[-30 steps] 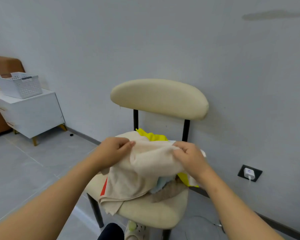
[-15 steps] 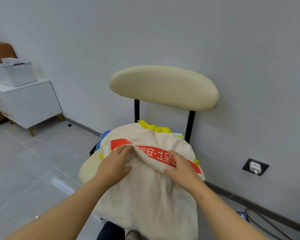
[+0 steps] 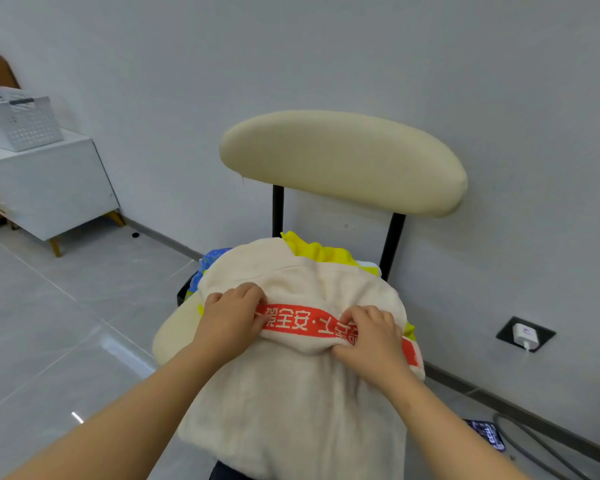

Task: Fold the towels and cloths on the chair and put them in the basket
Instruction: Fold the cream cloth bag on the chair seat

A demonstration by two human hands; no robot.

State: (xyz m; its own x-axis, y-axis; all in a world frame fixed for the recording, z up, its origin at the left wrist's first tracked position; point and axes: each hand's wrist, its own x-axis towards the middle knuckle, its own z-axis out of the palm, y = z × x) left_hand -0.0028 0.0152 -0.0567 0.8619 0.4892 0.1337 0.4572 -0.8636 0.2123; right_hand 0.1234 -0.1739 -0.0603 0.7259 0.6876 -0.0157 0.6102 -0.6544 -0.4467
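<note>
While the cream towel (image 3: 291, 403) drapes over the chair (image 3: 343, 157), both hands, left hand (image 3: 231, 320) and right hand (image 3: 371, 341), pinch its red band.

Pale grey wall (image 3: 430, 64), glossy tiled floor (image 3: 49, 323), white cabinet (image 3: 49, 188)

Cream towel (image 3: 291, 403) on the chair carries a red band (image 3: 302, 322) with white Chinese characters, seen upside down; "安全" reads clearly, with a dot and further characters partly covered by the left hand (image 3: 231, 322) and right hand (image 3: 373, 341). Print on the dark object on the floor (image 3: 487, 434) is too blurred to read.
</note>
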